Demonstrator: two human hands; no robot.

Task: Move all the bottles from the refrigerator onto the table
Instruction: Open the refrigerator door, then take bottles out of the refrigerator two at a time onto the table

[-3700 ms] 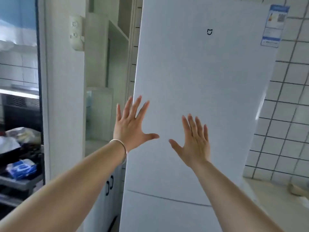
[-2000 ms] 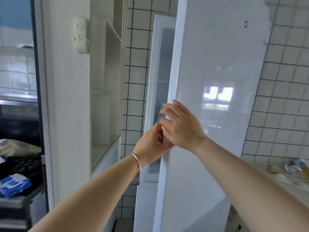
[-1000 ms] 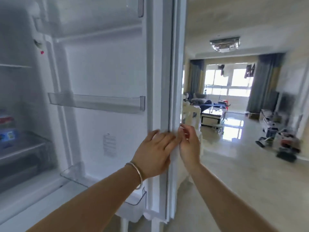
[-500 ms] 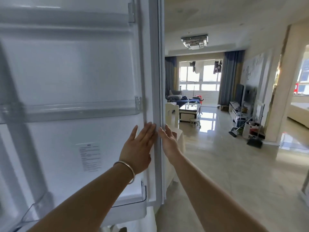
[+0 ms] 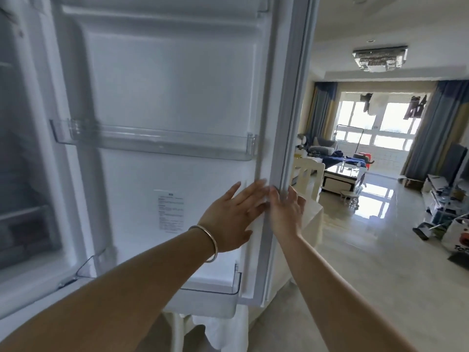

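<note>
The refrigerator door (image 5: 177, 97) stands swung wide open, its white inner liner facing the camera with a clear plastic door shelf (image 5: 154, 141) across the middle. Both hands lie flat with fingers spread on the door's right edge: the left hand (image 5: 234, 217), a bangle (image 5: 208, 240) on its wrist, and the right hand (image 5: 286, 212) beside it, gripping nothing. The blurred refrigerator interior (image 5: 22, 148) lies at far left; no bottles can be made out.

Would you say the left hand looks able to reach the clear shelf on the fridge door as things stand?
Probably yes: the left hand lies open on the door's inner panel just below the clear shelf, with nothing between them.
</note>
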